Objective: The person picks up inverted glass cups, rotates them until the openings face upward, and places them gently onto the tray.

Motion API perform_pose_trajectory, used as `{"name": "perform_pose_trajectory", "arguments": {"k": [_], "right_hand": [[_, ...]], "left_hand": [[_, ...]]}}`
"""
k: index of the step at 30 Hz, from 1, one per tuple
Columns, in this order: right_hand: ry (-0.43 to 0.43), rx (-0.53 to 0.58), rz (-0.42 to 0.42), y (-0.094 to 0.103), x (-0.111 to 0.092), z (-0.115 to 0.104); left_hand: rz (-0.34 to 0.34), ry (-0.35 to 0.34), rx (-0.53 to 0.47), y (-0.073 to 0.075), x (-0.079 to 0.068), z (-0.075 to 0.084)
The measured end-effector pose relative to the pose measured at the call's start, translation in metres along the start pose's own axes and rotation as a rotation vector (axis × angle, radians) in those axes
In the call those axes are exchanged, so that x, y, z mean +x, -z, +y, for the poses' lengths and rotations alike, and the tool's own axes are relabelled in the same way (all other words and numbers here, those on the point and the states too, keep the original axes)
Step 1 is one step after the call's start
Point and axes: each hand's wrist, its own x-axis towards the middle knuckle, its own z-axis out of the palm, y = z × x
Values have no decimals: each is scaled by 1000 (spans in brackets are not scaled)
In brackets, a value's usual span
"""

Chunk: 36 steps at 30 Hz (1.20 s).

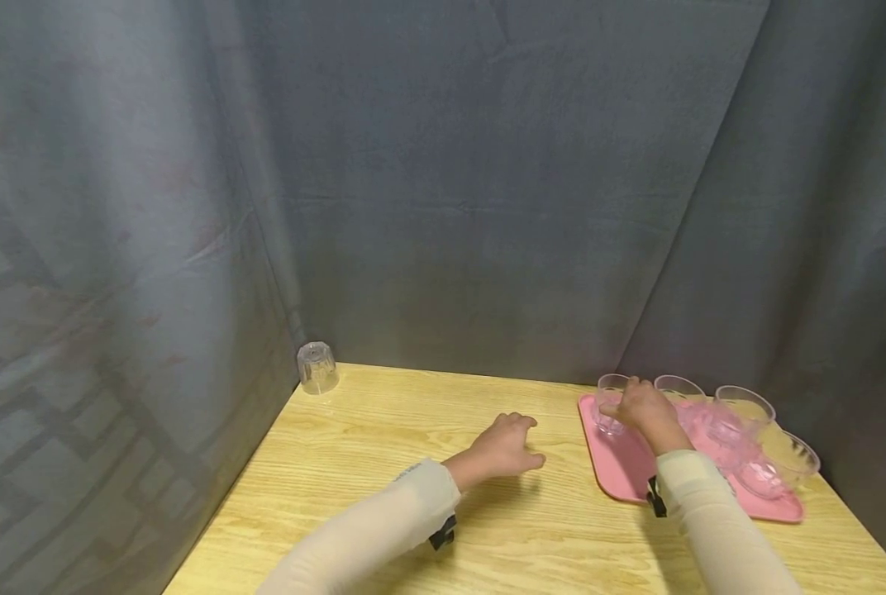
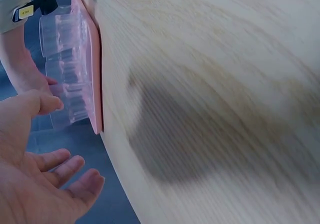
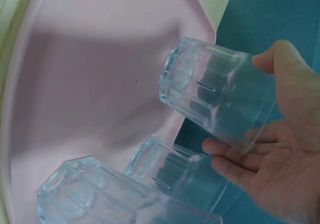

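Note:
My right hand (image 1: pixel 647 411) holds a clear tumbler (image 3: pixel 215 89) near its rim, thumb on one side and fingers on the other. This tumbler stands upright at the back left corner of a pink tray (image 1: pixel 620 475); whether its base touches the tray I cannot tell. More clear tumblers (image 1: pixel 740 417) stand upright on the tray, to the right of that hand. Over the bare wood left of the tray, my left hand (image 1: pixel 501 446) hovers with fingers spread and loosely bent, holding nothing.
One clear tumbler (image 1: pixel 317 368) sits upside down at the far left corner of the wooden table (image 1: pixel 383 413). Grey curtains (image 1: pixel 458 207) hang behind the table and along both sides.

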Motion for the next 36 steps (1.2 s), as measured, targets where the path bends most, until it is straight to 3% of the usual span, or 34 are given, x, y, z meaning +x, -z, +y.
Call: {"name": "perform_pose_trajectory", "arguments": {"k": [17, 36], "right_hand": [[3, -8, -4, 1, 1, 0], [5, -5, -9, 0, 1, 1]], "left_hand": [[44, 13, 47, 28, -10, -30], [76, 85, 12, 53, -24, -73]]}}
